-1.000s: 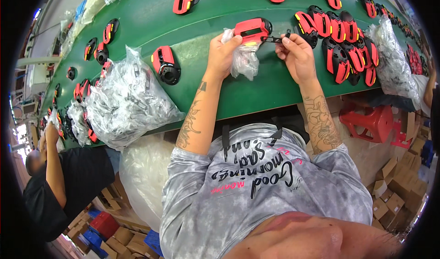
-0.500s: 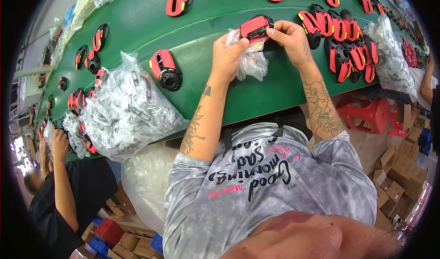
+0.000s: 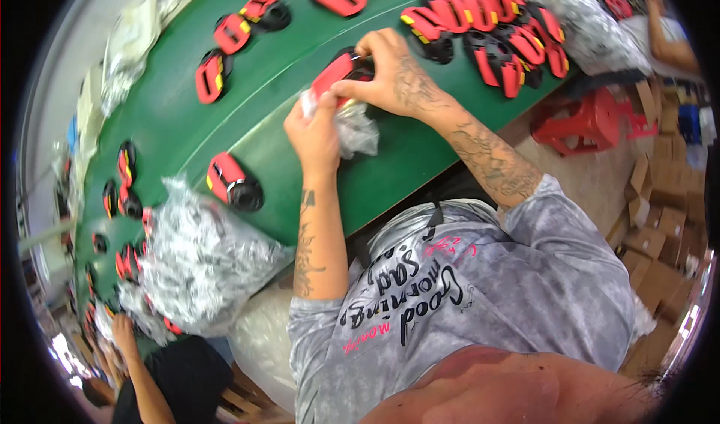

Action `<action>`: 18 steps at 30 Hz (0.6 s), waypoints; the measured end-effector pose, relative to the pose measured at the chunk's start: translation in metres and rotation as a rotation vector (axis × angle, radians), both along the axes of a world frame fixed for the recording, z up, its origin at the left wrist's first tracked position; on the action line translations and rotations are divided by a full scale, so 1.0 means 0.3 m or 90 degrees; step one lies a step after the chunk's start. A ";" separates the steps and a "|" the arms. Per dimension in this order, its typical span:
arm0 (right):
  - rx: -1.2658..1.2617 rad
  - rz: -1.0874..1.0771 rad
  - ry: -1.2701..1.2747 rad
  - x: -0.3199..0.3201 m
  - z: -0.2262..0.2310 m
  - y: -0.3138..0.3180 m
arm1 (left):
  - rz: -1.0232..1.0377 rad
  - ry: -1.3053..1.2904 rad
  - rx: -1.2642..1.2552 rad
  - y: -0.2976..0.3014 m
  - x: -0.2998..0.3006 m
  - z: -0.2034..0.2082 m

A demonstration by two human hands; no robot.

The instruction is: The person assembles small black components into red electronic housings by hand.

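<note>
My left hand [image 3: 315,131] is closed round the lower end of a red and black plastic part [image 3: 331,75], an oblong piece with a dark rounded end. Crumpled clear plastic [image 3: 357,130] hangs below the part, beside my left fingers. From the right, my right hand [image 3: 384,75] grips the dark end, its thumb reaching across to my left thumb. Its fingers cover much of that end. Closest on the green table is another red and black part [image 3: 234,182], lying to the left of my left hand.
A large bag of clear-wrapped pieces [image 3: 202,263] lies at the table's left edge. Several red and black parts [image 3: 499,41] are heaped to the right, near another filled bag [image 3: 585,26]. A co-worker's arm [image 3: 142,379] is at lower left; a red stool [image 3: 577,124] stands at right.
The whole view has swung, and my hands appear farther left. My right hand has shifted from a fingertip hold to a grip over the part's dark end.
</note>
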State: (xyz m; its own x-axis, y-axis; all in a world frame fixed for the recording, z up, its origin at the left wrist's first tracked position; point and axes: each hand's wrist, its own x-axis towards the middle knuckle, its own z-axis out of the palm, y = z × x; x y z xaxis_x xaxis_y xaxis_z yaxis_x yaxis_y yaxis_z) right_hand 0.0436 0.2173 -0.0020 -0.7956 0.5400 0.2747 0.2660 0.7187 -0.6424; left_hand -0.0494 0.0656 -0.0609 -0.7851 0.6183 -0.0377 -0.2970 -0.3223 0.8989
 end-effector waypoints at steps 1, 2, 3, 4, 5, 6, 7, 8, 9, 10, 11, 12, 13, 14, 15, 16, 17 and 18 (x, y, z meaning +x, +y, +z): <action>-0.050 0.012 -0.011 -0.007 -0.012 0.016 | 0.018 0.007 -0.006 -0.001 0.000 -0.001; -0.202 0.045 -0.034 -0.016 -0.019 0.035 | 0.001 0.012 -0.003 0.005 0.005 0.008; -0.190 0.061 -0.047 -0.020 -0.027 0.047 | 0.001 -0.013 0.012 0.009 0.010 0.015; -0.179 0.083 -0.061 -0.026 -0.032 0.052 | 0.006 -0.039 0.025 0.012 0.010 0.023; -0.179 0.076 -0.056 -0.033 -0.039 0.051 | 0.000 -0.034 0.022 0.014 0.006 0.022; -0.170 0.042 -0.069 -0.040 -0.047 0.047 | -0.006 -0.030 0.021 0.018 0.000 0.015; -0.164 0.012 -0.086 -0.046 -0.047 0.040 | -0.006 -0.023 0.009 0.020 0.001 0.009; -0.166 0.011 -0.085 -0.057 -0.045 0.038 | -0.005 -0.017 -0.003 0.021 0.001 0.003; -0.183 -0.008 -0.089 -0.069 -0.044 0.039 | -0.007 -0.016 -0.006 0.022 0.000 -0.003; -0.201 -0.021 -0.094 -0.082 -0.046 0.033 | 0.007 -0.016 -0.006 0.017 -0.006 -0.006; -0.188 -0.022 -0.069 -0.081 -0.049 0.016 | 0.020 -0.017 -0.006 0.014 -0.007 -0.009; -0.194 -0.018 -0.068 -0.066 -0.057 0.011 | 0.025 -0.015 -0.012 0.012 -0.004 -0.023; -0.197 0.041 -0.004 -0.048 -0.072 0.007 | 0.051 0.013 -0.004 0.002 -0.011 -0.047; -0.201 0.097 0.060 -0.024 -0.096 0.005 | 0.076 0.042 0.003 -0.005 -0.009 -0.029; -0.162 0.159 0.127 0.005 -0.126 0.025 | 0.095 0.012 0.022 -0.002 0.014 -0.019; -0.471 0.225 0.196 0.022 -0.160 0.054 | 0.106 0.016 0.016 0.001 0.016 -0.006; -0.506 0.217 0.221 0.038 -0.142 0.053 | 0.062 -0.003 0.007 -0.007 0.002 -0.001; -0.543 0.208 0.244 0.047 -0.125 0.049 | 0.019 -0.023 -0.002 -0.016 -0.013 0.004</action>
